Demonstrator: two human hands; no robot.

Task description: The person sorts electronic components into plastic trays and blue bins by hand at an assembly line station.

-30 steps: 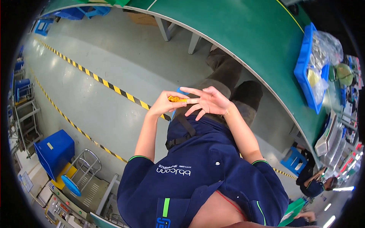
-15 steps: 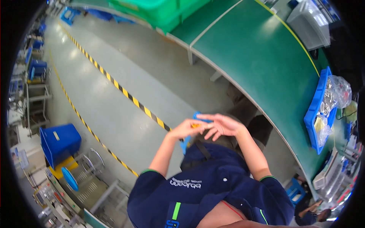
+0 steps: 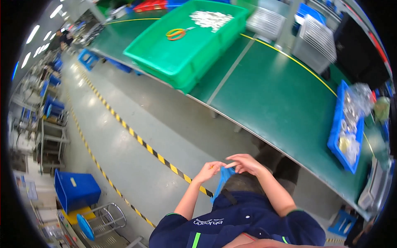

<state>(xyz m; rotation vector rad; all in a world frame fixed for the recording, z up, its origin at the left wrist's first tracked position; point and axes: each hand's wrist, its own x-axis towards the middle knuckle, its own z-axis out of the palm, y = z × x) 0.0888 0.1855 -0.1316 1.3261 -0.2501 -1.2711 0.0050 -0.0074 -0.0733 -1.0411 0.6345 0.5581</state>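
My left hand is in front of my waist, its fingers drawn together, with a small yellow-orange bit showing at them; what it is I cannot make out. My right hand comes in close from the other side. Its fingers are spread and partly bent, and the tips reach toward the left fingertips; whether they touch cannot be told. Just below and between the hands shows a bright blue object, partly hidden, of a kind I cannot tell. Both hands are off the table, left of its near edge.
A green worktable curves along the right. On it stand a green tub with orange-handled scissors and white pieces, and a blue tray of bagged parts. Left are striped floor tape, a blue bin and a round stool.
The view has tilted up, bringing the tub's inside into sight. My hands sit lower in the picture, still close together, and the right fingers have shifted slightly against the left.
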